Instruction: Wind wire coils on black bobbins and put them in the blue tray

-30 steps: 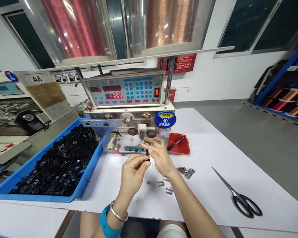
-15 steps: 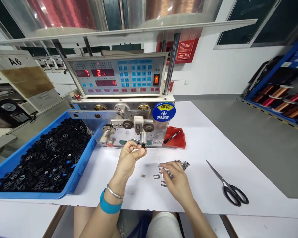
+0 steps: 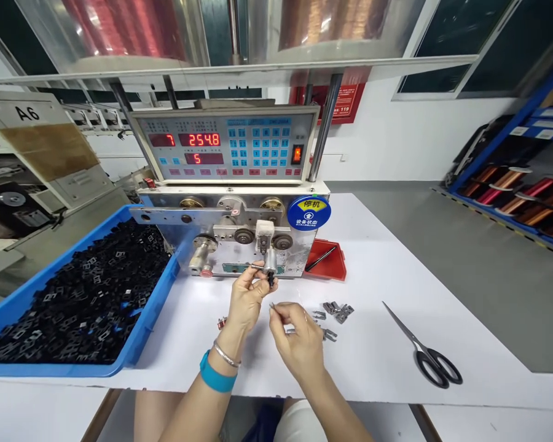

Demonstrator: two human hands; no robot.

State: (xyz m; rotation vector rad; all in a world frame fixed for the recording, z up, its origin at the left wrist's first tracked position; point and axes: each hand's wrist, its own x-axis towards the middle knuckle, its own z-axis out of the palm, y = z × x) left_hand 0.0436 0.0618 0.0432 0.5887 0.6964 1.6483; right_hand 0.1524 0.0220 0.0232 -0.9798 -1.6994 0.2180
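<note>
My left hand (image 3: 249, 304) pinches a small black plastic bobbin (image 3: 271, 279) at the end of the winding machine's metal spindle (image 3: 270, 260). My right hand (image 3: 299, 341) is just below and to the right, thumb and forefinger pressed together. A tiny pale tip shows between them, too small to name. Several U-shaped grey metal clips (image 3: 341, 313) lie on the white table (image 3: 373, 350) beside and behind my right hand. Left of my left wrist rests a small part wound with red wire (image 3: 222, 323).
A blue tray (image 3: 154, 319) full of black plastic parts stands at the left. The winding machine (image 3: 225, 147) has a lit display. A red bin (image 3: 336, 267) with a black pen-like tool sits beside it. Scissors (image 3: 426, 350) lie at the right.
My right hand has moved left from the clips towards my left hand. The red-wound part now shows by my left wrist. The display reads 254.8 and 5 instead of 2 and 4.
</note>
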